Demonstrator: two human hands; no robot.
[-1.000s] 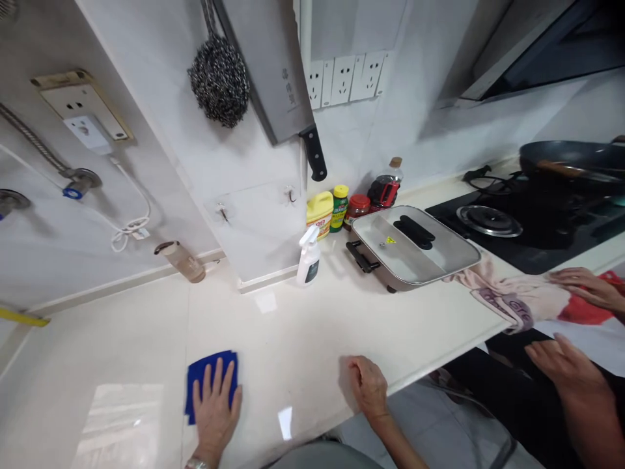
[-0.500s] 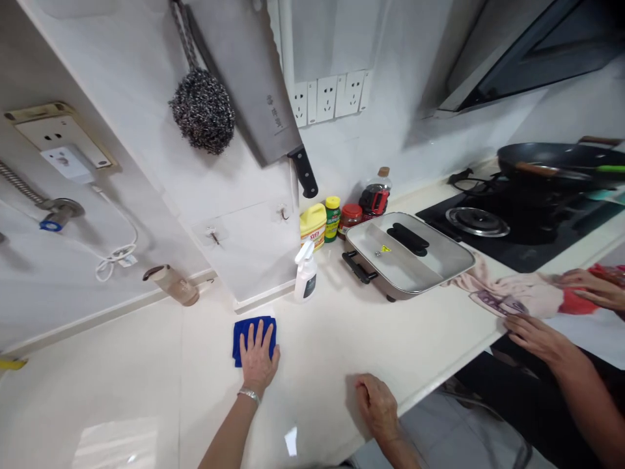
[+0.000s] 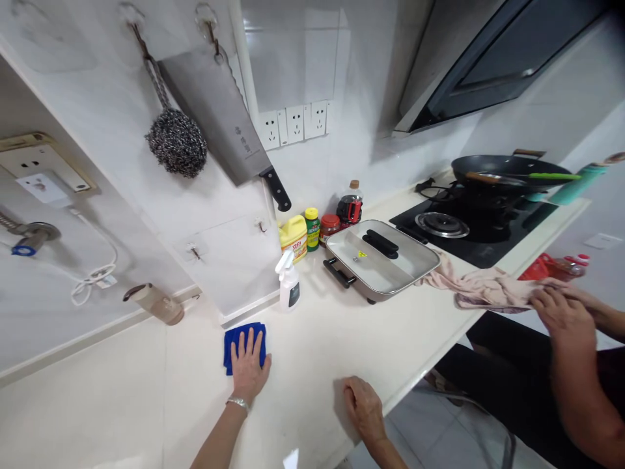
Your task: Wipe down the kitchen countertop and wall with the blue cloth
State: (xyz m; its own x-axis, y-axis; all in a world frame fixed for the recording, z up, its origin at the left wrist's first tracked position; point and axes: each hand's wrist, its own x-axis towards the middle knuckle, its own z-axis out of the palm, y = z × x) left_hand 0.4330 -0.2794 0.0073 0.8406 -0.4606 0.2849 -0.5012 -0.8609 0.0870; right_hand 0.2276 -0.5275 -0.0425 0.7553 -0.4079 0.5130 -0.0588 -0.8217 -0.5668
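My left hand (image 3: 249, 370) lies flat with spread fingers on a folded blue cloth (image 3: 245, 339), on the white countertop (image 3: 297, 365). A silver bracelet (image 3: 238, 403) circles that wrist. To the right, near the counter's front edge, my right hand (image 3: 365, 409) rests in a loose fist with nothing visible in it. Beyond both hands a white spray bottle (image 3: 289, 286) stands upright by the wall corner. The electric pan (image 3: 383, 260) with its lid on sits further right.
A yellow jug (image 3: 293, 238), jars and a dark bottle (image 3: 350, 203) line the wall. A cleaver (image 3: 219, 117) and a steel scrubber (image 3: 176, 143) hang above. At right, a co-worker's hands (image 3: 561, 309) hold a pink cloth (image 3: 488, 286) near the stove (image 3: 478, 228).
My view has shifted, but both my hands keep their places on the counter. The co-worker's hands have come together at the pink cloth's end, and the cloth now lies stretched and bunched.
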